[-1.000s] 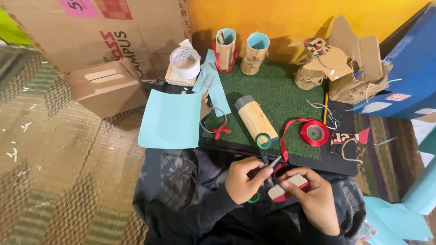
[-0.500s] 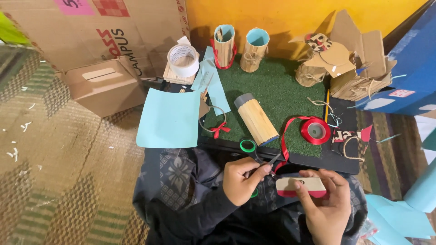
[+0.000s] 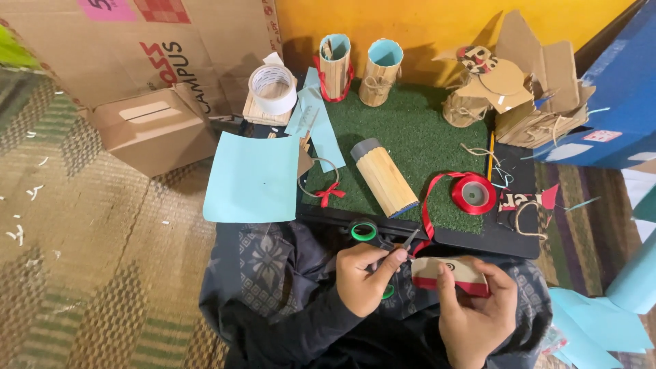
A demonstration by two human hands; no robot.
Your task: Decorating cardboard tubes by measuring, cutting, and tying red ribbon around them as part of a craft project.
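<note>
My left hand [image 3: 365,277] grips green-handled scissors [image 3: 372,236], their blades pointing right at the red ribbon [image 3: 427,215]. My right hand [image 3: 475,311] holds a small cardboard piece [image 3: 447,273] with a red ribbon band along its lower edge. The ribbon runs up from that piece to a red spool [image 3: 473,193] lying on the green turf mat [image 3: 424,137]. A bamboo-slat cylinder [image 3: 383,176] lies on its side on the mat just above my hands.
Two upright slat cups [image 3: 335,65] [image 3: 381,70], a white tape roll [image 3: 272,89], light-blue paper sheet [image 3: 251,178], a small red bow [image 3: 330,193], cardboard scraps [image 3: 519,89], a cardboard box [image 3: 152,128], a blue box [image 3: 608,102] at right, woven floor mat [image 3: 89,273].
The scissors' green handle has swung up to the tray edge. My right hand has turned the cardboard piece flatter and moved it slightly right; the ribbon stays attached.
</note>
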